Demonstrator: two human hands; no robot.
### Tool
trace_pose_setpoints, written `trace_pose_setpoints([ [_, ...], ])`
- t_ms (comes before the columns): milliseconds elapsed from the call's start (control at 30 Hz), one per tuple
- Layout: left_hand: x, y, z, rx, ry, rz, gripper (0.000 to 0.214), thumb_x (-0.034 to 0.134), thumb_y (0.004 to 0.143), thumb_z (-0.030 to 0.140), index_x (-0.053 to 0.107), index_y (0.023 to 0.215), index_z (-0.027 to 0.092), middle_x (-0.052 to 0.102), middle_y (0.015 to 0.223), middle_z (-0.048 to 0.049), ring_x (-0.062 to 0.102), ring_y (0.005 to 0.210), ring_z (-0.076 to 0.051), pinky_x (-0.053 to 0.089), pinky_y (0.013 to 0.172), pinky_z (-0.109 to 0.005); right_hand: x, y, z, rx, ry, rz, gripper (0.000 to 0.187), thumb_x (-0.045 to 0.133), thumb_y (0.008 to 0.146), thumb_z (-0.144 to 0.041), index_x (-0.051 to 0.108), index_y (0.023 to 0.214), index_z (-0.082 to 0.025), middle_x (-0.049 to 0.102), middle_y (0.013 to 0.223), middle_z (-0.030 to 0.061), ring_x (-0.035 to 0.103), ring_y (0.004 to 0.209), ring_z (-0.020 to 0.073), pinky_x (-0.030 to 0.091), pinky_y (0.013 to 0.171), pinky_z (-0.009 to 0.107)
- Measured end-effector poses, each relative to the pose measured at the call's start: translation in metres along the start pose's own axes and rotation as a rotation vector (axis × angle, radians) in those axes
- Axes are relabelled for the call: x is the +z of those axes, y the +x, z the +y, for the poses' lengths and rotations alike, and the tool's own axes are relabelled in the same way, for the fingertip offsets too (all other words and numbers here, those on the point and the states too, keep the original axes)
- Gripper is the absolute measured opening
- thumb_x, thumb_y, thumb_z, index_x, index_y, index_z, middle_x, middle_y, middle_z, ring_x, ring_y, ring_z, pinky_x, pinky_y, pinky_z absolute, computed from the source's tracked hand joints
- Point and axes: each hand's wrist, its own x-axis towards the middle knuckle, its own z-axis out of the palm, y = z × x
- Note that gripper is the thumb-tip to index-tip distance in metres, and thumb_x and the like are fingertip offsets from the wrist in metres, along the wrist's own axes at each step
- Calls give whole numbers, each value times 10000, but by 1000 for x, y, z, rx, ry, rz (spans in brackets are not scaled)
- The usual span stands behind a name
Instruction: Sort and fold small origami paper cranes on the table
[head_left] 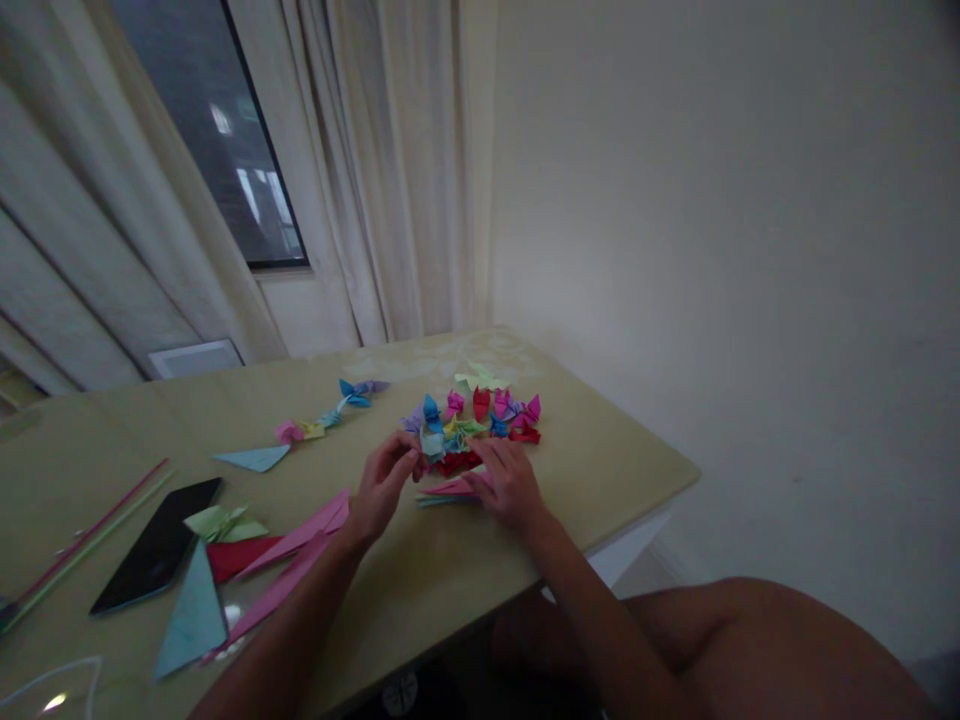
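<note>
A heap of small folded paper figures point(480, 420) in pink, blue, red, green and purple lies near the table's far right corner. My left hand point(384, 486) hovers just left of the heap, its fingertips pinched on a pale blue folded piece point(433, 443). Flat on the table, my right hand point(510, 486) rests with fingers stretched over a pink folded paper strip point(450, 489), right in front of the heap.
A short chain of folded figures point(330, 415) and a light blue paper triangle point(253, 458) lie further left. A dark phone point(159, 545), thin sticks point(90, 540), pink, red, green and teal papers point(247, 560) sit at the left front. The table edge point(637, 510) drops off right, by my knee point(750, 640).
</note>
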Motion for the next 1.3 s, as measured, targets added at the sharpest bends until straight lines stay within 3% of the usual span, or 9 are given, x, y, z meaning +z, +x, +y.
trace_pose_setpoints([
  [133, 17, -10, 0, -51, -25, -141, 346, 676, 928, 524, 591, 842, 200, 601, 717, 2, 548, 653, -140, 449, 636, -271, 3, 0, -2, -104, 64, -45, 600, 585, 1049, -506, 506, 1552, -188, 718, 1273, 169, 664, 1148, 317, 525, 994, 457],
  [300, 25, -15, -4, -37, -60, -182, 333, 684, 936, 505, 598, 850, 195, 550, 730, 15, 513, 669, -129, 433, 635, -254, 4, 0, 0, -136, 131, -52, 454, 593, 1044, -513, 629, 1376, -207, 763, 1146, 144, 713, 1057, 297, 559, 910, 434],
  [533, 30, -12, -6, -27, 52, -60, 311, 714, 928, 482, 682, 1081, 213, 708, 1058, -71, 681, 961, -200, 570, 817, -309, 2, -2, 2, -32, 127, 100, 421, 626, 1037, -496, 625, 1331, -195, 764, 1144, 154, 738, 1011, 275, 571, 881, 412],
  [667, 29, -8, -11, -102, 43, -109, 354, 805, 856, 466, 721, 1060, 189, 765, 986, -66, 728, 888, -195, 606, 812, -326, 1, -3, 5, -124, 102, 140, 362, 571, 1073, -400, 573, 1378, -207, 749, 1231, 158, 731, 1119, 270, 572, 912, 408],
  [767, 27, -7, -14, -99, 17, -66, 348, 830, 836, 446, 733, 1043, 183, 791, 982, -57, 750, 898, -196, 623, 837, -332, 2, -1, 6, -195, 106, 164, 318, 560, 1074, -331, 564, 1366, -205, 740, 1266, 168, 716, 1179, 270, 576, 908, 406],
  [900, 25, -5, -11, -123, 9, -51, 396, 843, 819, 463, 754, 1081, 179, 809, 1051, -70, 764, 966, -221, 637, 888, -363, 2, 0, 6, -189, 92, 148, 304, 589, 1062, -332, 578, 1340, -210, 745, 1257, 169, 728, 1156, 275, 585, 877, 410],
  [1133, 25, -5, -9, -169, 2, -86, 368, 805, 848, 507, 746, 979, 168, 792, 923, -50, 750, 846, -181, 627, 806, -311, 1, 1, 5, -221, 51, 175, 247, 537, 1080, -255, 609, 1312, -209, 760, 1231, 160, 738, 1118, 251, 575, 849, 387],
  [1300, 17, 2, -11, -80, 119, -28, 343, 770, 859, 506, 721, 916, 171, 771, 847, -43, 734, 779, -180, 606, 755, -306, 2, 1, 5, -203, 53, 168, 301, 609, 1061, -296, 614, 1351, -218, 755, 1243, 146, 733, 1139, 253, 586, 886, 385],
])
